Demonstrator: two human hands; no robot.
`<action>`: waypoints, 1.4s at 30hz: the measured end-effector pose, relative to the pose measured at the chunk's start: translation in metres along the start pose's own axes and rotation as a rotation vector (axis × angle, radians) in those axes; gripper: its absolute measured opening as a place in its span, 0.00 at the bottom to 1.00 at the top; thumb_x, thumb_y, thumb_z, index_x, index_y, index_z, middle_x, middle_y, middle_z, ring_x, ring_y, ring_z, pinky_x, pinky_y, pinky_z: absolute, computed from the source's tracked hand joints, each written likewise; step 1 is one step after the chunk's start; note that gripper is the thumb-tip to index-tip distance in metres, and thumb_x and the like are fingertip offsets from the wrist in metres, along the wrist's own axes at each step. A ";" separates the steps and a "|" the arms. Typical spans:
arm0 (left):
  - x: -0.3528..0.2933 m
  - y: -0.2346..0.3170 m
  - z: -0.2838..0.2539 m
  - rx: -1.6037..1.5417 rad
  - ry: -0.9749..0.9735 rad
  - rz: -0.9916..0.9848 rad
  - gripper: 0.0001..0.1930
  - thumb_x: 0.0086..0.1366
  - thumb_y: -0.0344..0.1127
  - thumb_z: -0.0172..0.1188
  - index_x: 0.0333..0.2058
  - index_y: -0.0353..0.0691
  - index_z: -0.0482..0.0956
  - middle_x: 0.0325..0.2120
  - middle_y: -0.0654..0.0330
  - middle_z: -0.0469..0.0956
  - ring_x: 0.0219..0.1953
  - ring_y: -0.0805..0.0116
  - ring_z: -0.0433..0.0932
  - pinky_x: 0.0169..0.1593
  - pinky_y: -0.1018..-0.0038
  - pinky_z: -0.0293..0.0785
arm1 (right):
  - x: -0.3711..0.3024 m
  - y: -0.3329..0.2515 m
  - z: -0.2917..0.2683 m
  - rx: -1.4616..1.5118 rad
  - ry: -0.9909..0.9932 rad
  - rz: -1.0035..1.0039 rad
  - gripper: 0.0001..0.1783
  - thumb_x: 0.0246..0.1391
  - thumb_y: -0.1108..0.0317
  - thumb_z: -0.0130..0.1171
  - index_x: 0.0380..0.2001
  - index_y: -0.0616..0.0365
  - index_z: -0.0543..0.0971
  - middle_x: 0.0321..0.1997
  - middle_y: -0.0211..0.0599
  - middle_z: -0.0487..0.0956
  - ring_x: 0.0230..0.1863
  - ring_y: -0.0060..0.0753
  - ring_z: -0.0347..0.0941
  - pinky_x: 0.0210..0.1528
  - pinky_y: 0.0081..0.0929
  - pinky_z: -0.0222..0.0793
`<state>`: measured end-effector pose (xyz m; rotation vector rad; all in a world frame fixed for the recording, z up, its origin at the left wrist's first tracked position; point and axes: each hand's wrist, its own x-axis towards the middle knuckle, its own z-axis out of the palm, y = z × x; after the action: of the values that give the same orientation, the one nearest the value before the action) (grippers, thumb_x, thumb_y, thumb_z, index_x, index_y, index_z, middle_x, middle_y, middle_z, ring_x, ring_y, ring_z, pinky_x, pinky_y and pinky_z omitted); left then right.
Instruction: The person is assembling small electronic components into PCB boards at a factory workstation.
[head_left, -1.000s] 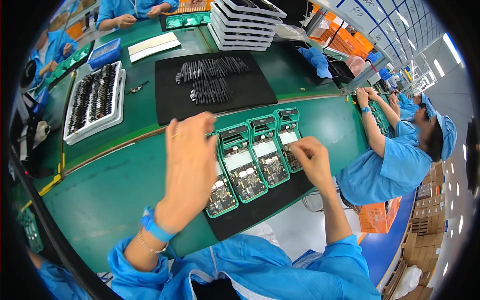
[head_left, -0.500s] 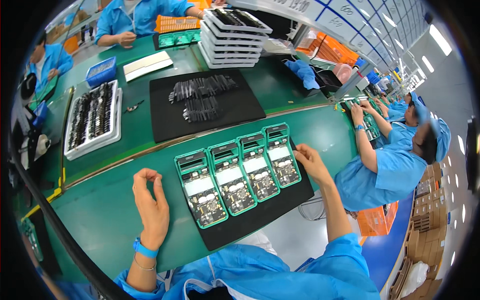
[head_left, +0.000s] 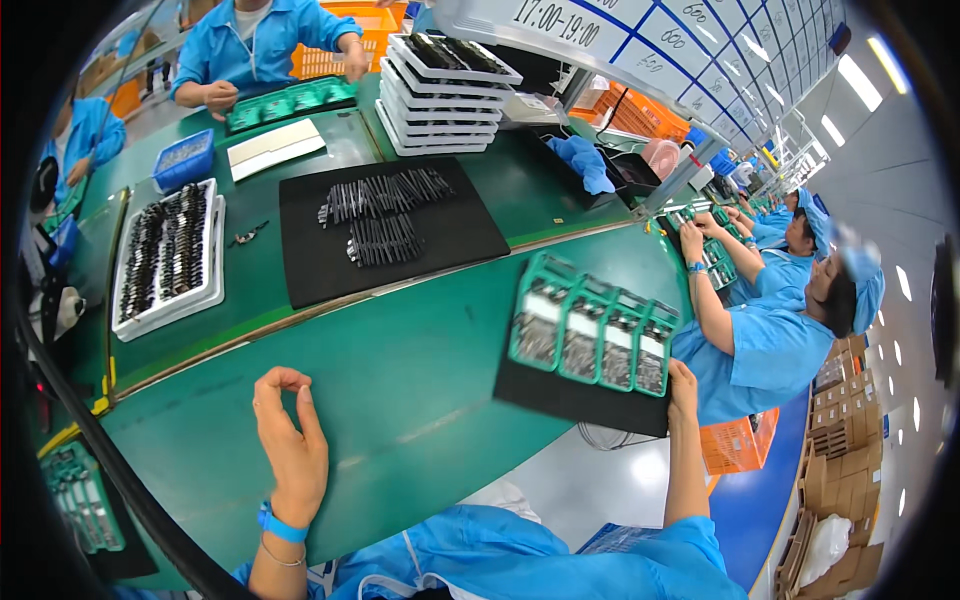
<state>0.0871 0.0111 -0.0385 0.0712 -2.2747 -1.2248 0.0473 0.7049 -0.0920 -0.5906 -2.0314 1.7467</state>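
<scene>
My right hand [head_left: 684, 392] is closed at the right edge of a green tray [head_left: 513, 335] carrying several circuit boards [head_left: 578, 356] side by side. A black mat [head_left: 575, 400] lies beneath this tray and sticks out on its near side. Whether my fingers also grip the mat is hidden. Tray and boards are slightly blurred, at the right front of the green bench. My left hand [head_left: 292, 437] is held over the bench at the near left, fingers curved and apart from the thumb, with nothing in it.
Beyond the bench strip, a black pad [head_left: 465, 225] bears rows of dark narrow parts [head_left: 385, 240]. Left of it are a white tray of black parts [head_left: 217, 270] and a blue bin [head_left: 184, 160]. White trays [head_left: 440, 115] stand stacked behind. Co-workers sit across and to the right.
The green tray and black mat have shifted right together and turned clockwise, with my right hand at their edge. My left hand stays nearly in place. The co-worker opposite now handles another green tray.
</scene>
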 end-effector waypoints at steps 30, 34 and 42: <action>-0.067 -0.074 -0.296 0.846 0.547 -0.430 0.26 0.79 0.45 0.61 0.65 0.30 0.75 0.61 0.40 0.78 0.64 0.44 0.74 0.68 0.57 0.69 | -0.053 -0.063 0.155 -0.322 -0.207 -0.599 0.14 0.74 0.67 0.62 0.54 0.67 0.82 0.48 0.45 0.85 0.42 0.37 0.82 0.46 0.32 0.81; -0.089 -0.124 -0.321 0.742 0.480 -0.469 0.28 0.73 0.48 0.67 0.59 0.28 0.80 0.52 0.41 0.82 0.54 0.40 0.79 0.60 0.50 0.74 | -0.139 -0.089 0.257 -0.141 -0.719 -0.320 0.20 0.76 0.67 0.60 0.64 0.65 0.78 0.52 0.48 0.87 0.48 0.37 0.84 0.53 0.32 0.81; -0.078 -0.043 -0.162 0.677 0.430 -0.313 0.26 0.70 0.40 0.68 0.60 0.30 0.78 0.50 0.45 0.79 0.52 0.43 0.75 0.58 0.53 0.72 | -0.244 -0.135 0.331 -0.103 -1.174 -0.213 0.27 0.71 0.75 0.56 0.72 0.63 0.74 0.68 0.44 0.79 0.62 0.33 0.75 0.61 0.29 0.74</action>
<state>0.2243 -0.1138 -0.0365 0.8748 -2.2216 -0.4477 0.0605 0.2799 -0.0112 0.8364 -2.7185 2.0646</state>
